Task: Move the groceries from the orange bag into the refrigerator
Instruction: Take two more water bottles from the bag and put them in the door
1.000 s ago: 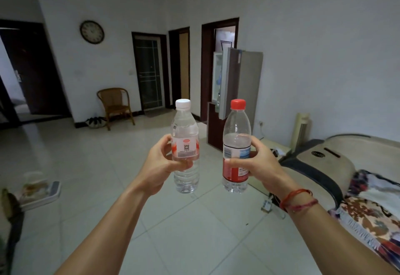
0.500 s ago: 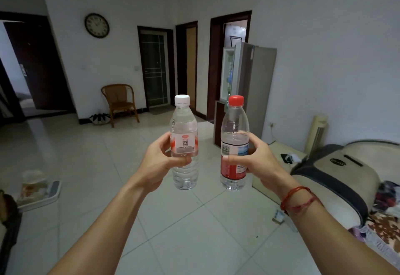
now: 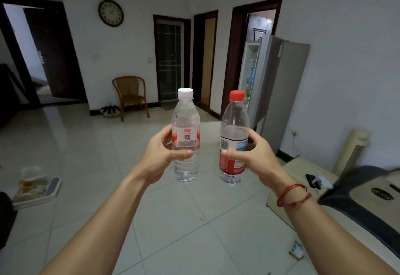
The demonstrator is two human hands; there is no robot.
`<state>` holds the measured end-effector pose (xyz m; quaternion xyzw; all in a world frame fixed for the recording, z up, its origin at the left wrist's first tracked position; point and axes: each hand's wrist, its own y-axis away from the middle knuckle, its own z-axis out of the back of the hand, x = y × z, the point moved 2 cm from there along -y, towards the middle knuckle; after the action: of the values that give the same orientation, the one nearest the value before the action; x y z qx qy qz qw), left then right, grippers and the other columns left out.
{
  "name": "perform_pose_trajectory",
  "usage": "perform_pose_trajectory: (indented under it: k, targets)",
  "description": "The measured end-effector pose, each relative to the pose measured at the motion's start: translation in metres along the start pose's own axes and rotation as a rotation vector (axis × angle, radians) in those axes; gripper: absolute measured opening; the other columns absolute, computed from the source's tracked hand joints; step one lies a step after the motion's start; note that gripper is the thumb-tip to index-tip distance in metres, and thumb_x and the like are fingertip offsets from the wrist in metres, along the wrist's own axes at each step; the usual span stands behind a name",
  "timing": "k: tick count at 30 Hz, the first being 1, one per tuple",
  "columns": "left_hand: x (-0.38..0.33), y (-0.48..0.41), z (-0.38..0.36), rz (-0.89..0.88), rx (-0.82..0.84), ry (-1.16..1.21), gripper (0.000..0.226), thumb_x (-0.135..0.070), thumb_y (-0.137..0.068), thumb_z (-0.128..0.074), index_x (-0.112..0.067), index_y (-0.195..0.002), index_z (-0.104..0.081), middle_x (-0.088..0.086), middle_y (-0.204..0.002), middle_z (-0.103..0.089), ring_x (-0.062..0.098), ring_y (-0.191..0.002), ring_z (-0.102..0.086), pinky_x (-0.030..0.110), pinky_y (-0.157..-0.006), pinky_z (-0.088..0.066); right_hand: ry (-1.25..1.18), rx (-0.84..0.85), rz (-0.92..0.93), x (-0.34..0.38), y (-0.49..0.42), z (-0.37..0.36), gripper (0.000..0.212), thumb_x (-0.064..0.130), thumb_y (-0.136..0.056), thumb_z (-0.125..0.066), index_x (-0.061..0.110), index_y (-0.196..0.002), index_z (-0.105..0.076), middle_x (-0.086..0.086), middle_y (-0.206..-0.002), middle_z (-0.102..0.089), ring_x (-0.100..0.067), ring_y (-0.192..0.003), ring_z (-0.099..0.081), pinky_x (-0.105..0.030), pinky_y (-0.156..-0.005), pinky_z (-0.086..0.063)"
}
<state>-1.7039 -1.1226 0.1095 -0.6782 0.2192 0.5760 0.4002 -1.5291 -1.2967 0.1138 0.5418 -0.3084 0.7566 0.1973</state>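
My left hand [image 3: 161, 154] grips a clear water bottle with a white cap [image 3: 185, 123], held upright in front of me. My right hand [image 3: 254, 157] grips a second water bottle with a red cap and red label [image 3: 233, 121], also upright, a little to the right of the first. Behind the red-capped bottle stands the grey refrigerator [image 3: 281, 84] against the right wall, its upper door swung open and shelves with items showing inside. The orange bag is not in view.
A low cream table [image 3: 287, 179] with small items and a dark-edged couch [image 3: 368, 199] lie at the right. A wicker chair [image 3: 129, 95] stands by the far wall. A tray with a container [image 3: 34, 190] sits at the left. Tiled floor stretches ahead.
The view has moved forward and turned; the refrigerator looks larger and nearer, and the patterned cloth at the right has left the view. Both bottles stay held in front.
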Motion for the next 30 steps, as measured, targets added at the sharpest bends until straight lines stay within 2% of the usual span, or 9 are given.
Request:
perform_pose_trajectory:
  k: [2, 4, 12, 16, 21, 25, 30]
  targets:
    - [0.008, -0.026, 0.006, 0.001, -0.007, 0.004, 0.061, 0.01, -0.07, -0.078, -0.013, -0.123, -0.061, 0.007, -0.111, -0.071, 0.026, -0.106, -0.067, 0.033, -0.08, -0.055, -0.007, 0.004, 0.009, -0.006, -0.028, -0.002, 0.063, 0.018, -0.069, -0.09, 0.029, -0.124, -0.061, 0.008, -0.109, -0.072, -0.01, -0.097, -0.071, -0.024, -0.077, -0.059]
    - [0.018, -0.051, 0.013, 0.002, -0.013, 0.005, 0.06, 0.01, -0.07, -0.078, -0.012, -0.123, -0.061, 0.008, -0.112, -0.071, 0.027, -0.105, -0.067, 0.031, -0.078, -0.055, -0.012, 0.0, 0.008, -0.014, -0.055, -0.007, 0.063, 0.019, -0.069, -0.09, 0.029, -0.124, -0.061, 0.009, -0.107, -0.073, -0.005, -0.094, -0.071, -0.02, -0.074, -0.058]
    - [0.07, -0.162, 0.064, 0.003, -0.026, 0.0, 0.059, 0.011, -0.07, -0.078, -0.012, -0.122, -0.061, 0.008, -0.111, -0.072, 0.023, -0.101, -0.069, 0.028, -0.076, -0.056, 0.008, -0.019, 0.008, -0.056, -0.182, -0.04, 0.07, 0.021, -0.068, -0.092, 0.027, -0.129, -0.06, 0.007, -0.111, -0.073, -0.01, -0.099, -0.071, -0.03, -0.085, -0.059]
    - [0.094, -0.235, 0.101, -0.006, -0.016, 0.006, 0.059, 0.012, -0.071, -0.077, -0.011, -0.123, -0.06, 0.005, -0.109, -0.072, 0.02, -0.1, -0.07, 0.027, -0.074, -0.056, 0.011, -0.034, -0.001, -0.074, -0.258, -0.062, 0.072, 0.02, -0.066, -0.093, 0.028, -0.129, -0.06, 0.004, -0.113, -0.073, -0.015, -0.102, -0.071, -0.042, -0.091, -0.059]
    - [0.115, -0.33, 0.146, 0.003, 0.003, 0.031, 0.06, 0.014, -0.071, -0.076, -0.011, -0.122, -0.06, 0.003, -0.106, -0.073, 0.018, -0.098, -0.071, 0.026, -0.072, -0.056, 0.022, -0.057, -0.021, -0.085, -0.351, -0.09, 0.061, 0.019, -0.068, -0.091, 0.033, -0.119, -0.061, 0.008, -0.107, -0.074, -0.008, -0.094, -0.072, -0.039, -0.089, -0.06]
    - [0.132, -0.394, 0.17, 0.006, 0.016, 0.041, 0.063, 0.015, -0.071, -0.075, -0.012, -0.125, -0.059, 0.001, -0.109, -0.074, 0.019, -0.1, -0.071, 0.027, -0.074, -0.057, 0.015, -0.065, -0.048, -0.097, -0.413, -0.103, 0.066, 0.019, -0.067, -0.091, 0.029, -0.125, -0.06, 0.004, -0.11, -0.074, -0.013, -0.098, -0.072, -0.042, -0.091, -0.059]
    - [0.16, -0.47, 0.19, 0.025, 0.025, 0.048, 0.063, 0.018, -0.07, -0.074, -0.011, -0.124, -0.059, 0.001, -0.109, -0.074, 0.02, -0.1, -0.071, 0.028, -0.074, -0.057, 0.01, -0.083, -0.052, -0.116, -0.489, -0.115, 0.062, 0.019, -0.068, -0.09, 0.037, -0.118, -0.059, 0.006, -0.11, -0.073, -0.012, -0.098, -0.071, -0.041, -0.091, -0.058]
